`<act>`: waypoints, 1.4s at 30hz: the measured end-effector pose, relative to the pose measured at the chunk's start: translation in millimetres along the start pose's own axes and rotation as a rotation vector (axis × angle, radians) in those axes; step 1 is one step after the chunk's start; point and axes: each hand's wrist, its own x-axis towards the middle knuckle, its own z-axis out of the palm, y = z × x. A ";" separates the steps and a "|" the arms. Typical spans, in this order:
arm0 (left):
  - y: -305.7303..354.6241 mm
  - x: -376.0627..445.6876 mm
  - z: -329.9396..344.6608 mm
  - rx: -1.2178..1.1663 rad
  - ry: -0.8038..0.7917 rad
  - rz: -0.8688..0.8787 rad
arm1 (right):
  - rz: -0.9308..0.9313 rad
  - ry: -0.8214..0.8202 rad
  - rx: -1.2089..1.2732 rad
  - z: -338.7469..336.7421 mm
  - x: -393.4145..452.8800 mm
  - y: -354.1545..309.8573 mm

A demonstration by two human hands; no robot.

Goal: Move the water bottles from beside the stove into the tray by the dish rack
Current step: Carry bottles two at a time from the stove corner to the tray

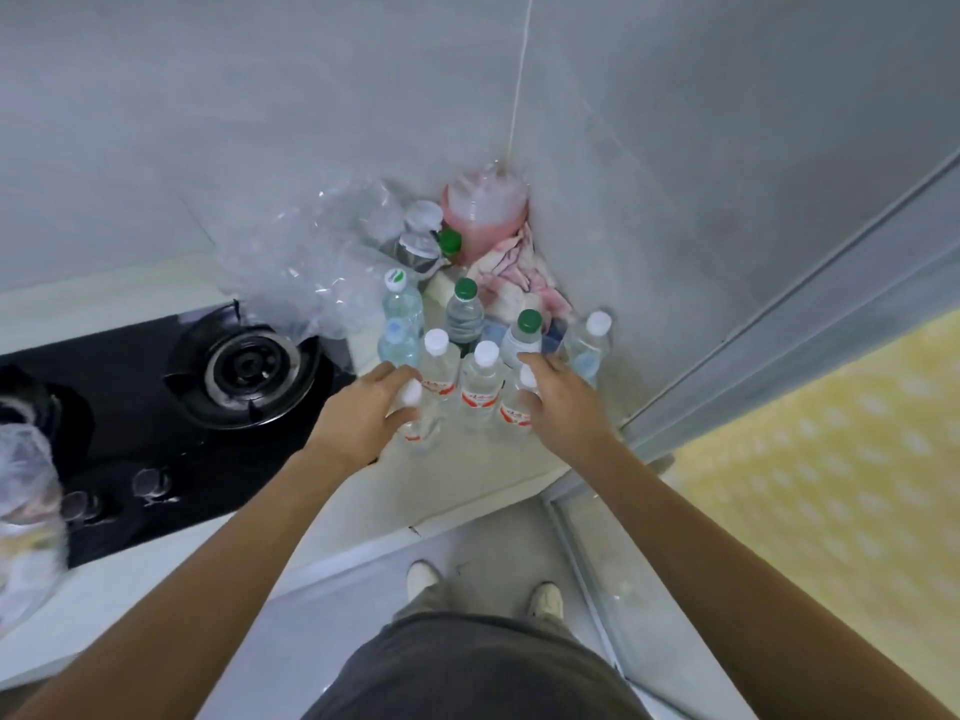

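Both hands are at the front row of bottles. The left hand (366, 407) has its fingers curled round the nearest clear plastic water bottle with a white cap and red label (414, 414), thumb below the cap and fingers across its shoulder. The right hand (558, 402) lies with fingers fairly straight over the second red-labelled bottle (519, 402) at the right of the row; whether it has closed round it or only touches it I cannot tell, since the palm hides the far side.

From largest to smallest: the pale grey countertop (467, 475) runs into a tiled corner, and the black glass gas stove (156, 407) sits on it to the left. Beside the stove's burner lies a heap of crumpled clear plastic wrap (311, 262). Deep in the corner stands a large pink-tinted plastic jug (485, 210) with a pink and white cloth (519, 275) at its foot.

The cluster of clear water bottles (480, 376) stands upright between stove and wall, some white-capped, some green-capped, packed nearly touching. Their long axes run vertical (caps toward the camera), so each hand comes at them from the front and above, and a straight lift looks like the way out. The left hand is nearer the stove side, the right nearer the wall. The tray and dish rack are not in view, so nothing can be said of the way there.
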 end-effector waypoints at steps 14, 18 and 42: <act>27.9 -40.9 12.5 -0.055 0.191 -0.292 | -0.320 -0.060 -0.022 -1.5 -5.2 16.7; 23.8 -63.8 16.8 -0.032 0.224 -0.358 | -0.469 -0.104 0.008 10.0 -12.3 -2.1; -42.8 -106.3 65.6 -0.596 0.259 -0.438 | -0.349 -0.397 0.327 84.4 16.5 -39.4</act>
